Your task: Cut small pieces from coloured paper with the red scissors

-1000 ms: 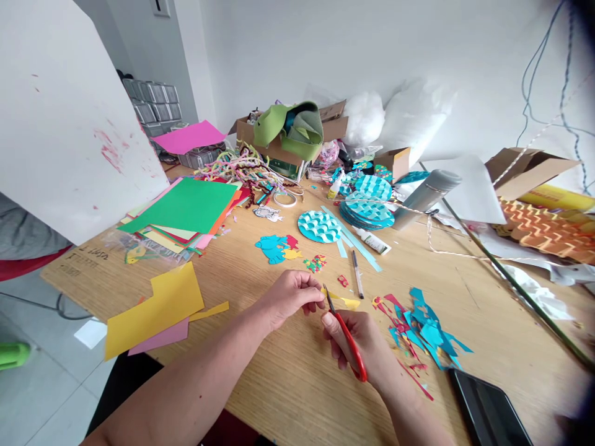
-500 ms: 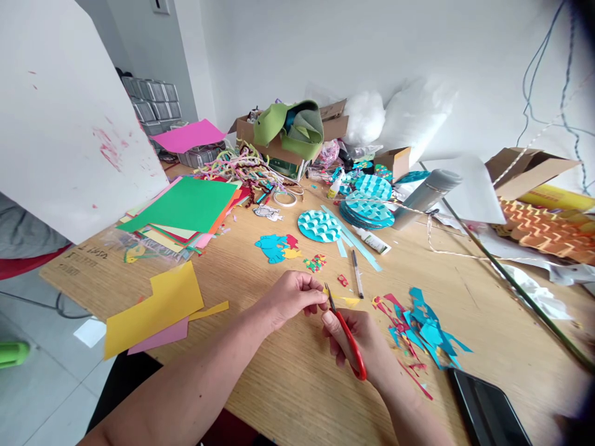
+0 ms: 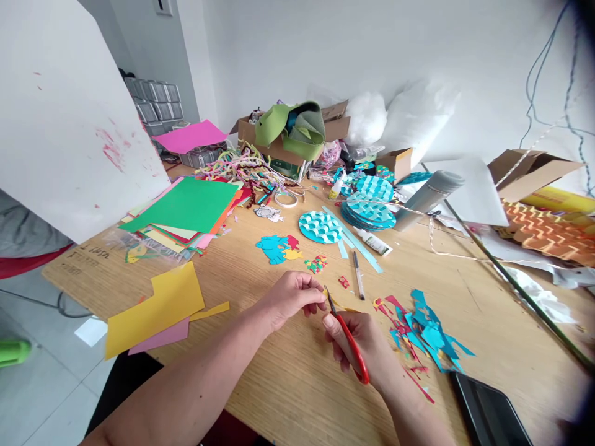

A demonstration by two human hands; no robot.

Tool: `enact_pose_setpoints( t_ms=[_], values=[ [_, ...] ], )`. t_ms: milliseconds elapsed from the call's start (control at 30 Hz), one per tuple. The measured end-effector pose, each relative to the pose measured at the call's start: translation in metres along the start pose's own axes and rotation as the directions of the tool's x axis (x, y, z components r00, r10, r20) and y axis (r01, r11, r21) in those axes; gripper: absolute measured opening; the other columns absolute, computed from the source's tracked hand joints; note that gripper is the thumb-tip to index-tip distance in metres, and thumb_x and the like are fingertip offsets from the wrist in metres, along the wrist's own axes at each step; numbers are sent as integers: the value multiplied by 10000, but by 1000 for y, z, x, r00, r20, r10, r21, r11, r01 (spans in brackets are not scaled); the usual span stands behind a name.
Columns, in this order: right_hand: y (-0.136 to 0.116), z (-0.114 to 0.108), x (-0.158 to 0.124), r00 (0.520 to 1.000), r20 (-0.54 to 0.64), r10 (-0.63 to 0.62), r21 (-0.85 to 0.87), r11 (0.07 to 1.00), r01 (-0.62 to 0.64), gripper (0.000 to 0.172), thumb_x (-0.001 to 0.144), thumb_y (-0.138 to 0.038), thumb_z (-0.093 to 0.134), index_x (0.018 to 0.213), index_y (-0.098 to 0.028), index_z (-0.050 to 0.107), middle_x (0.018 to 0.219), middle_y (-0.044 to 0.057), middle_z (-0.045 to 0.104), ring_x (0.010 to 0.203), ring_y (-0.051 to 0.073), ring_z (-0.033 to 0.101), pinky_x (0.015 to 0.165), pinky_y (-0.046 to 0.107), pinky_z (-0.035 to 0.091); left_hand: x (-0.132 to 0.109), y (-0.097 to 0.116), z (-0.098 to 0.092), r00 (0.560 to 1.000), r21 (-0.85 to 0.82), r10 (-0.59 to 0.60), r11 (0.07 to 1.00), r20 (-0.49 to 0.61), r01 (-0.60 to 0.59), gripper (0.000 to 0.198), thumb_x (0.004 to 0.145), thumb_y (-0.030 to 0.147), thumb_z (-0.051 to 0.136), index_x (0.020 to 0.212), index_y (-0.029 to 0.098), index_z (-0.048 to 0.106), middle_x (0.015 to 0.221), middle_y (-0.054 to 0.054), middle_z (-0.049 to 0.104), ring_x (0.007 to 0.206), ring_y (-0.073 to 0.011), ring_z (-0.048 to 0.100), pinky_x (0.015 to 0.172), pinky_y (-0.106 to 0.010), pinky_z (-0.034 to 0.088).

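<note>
From the head view, we see the scissors [image 3: 348, 334] in our right hand [image 3: 353, 341], their long axis running away from us and leaning left, so the blade tips come just beside the fingertips of our left hand [image 3: 297, 298]. A scrap of yellow paper [image 3: 346, 307] lies between the hands: its near end sits at the left fingertips, and a thin strip trails rightward behind the blades, over the worktop [image 3: 279, 384]. Our left thumb and forefinger are pinched together on the paper, the nearer hand to that end. Our right hand is wrapped around the red handles. How far the blades are parted, we cannot tell.
</note>
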State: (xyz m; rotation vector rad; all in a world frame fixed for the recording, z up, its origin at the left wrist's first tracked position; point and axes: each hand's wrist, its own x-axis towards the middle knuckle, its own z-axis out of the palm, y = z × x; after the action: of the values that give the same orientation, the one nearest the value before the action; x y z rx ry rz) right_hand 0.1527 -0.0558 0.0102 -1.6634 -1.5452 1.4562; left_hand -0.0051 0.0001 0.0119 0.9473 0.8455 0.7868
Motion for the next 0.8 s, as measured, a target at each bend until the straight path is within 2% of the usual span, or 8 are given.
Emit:
enact_pose_setpoints(
  t_ms=[200, 433, 800],
  values=[
    [0, 2, 0, 1000, -19, -6, 22, 1000, 7, 505, 750, -642, 600, 601, -169, 510, 412, -28, 512, 307, 90, 478, 322, 166, 302, 2, -5, -2, 999, 16, 11, 1000, 43, -12, 161, 614, 261, 676, 660, 136, 585, 597, -3, 633, 500, -77, 503, 488, -216, 369],
    [-1, 1, 0, 999, -36, 9, 19, 1000, -8, 497, 756, -634, 594, 632, -157, 534, 410, -30, 514, 308, 91, 479, 323, 166, 296, 1, -2, 0, 1000, -6, 13, 1000, -5, -13, 195, 593, 273, 686, 680, 136, 578, 612, -6, 645, 478, -72, 501, 469, -214, 359],
    [-2, 1, 0, 999, -28, -26, 46, 999, 27, 484, 746, -615, 617, 600, -171, 488, 442, -22, 538, 338, 102, 514, 343, 175, 318, 0, 0, 1, 1000, -10, 16, 1000, 25, -16, 184, 589, 269, 687, 646, 135, 575, 597, -10, 639, 480, -69, 494, 477, -217, 357]
  ],
)
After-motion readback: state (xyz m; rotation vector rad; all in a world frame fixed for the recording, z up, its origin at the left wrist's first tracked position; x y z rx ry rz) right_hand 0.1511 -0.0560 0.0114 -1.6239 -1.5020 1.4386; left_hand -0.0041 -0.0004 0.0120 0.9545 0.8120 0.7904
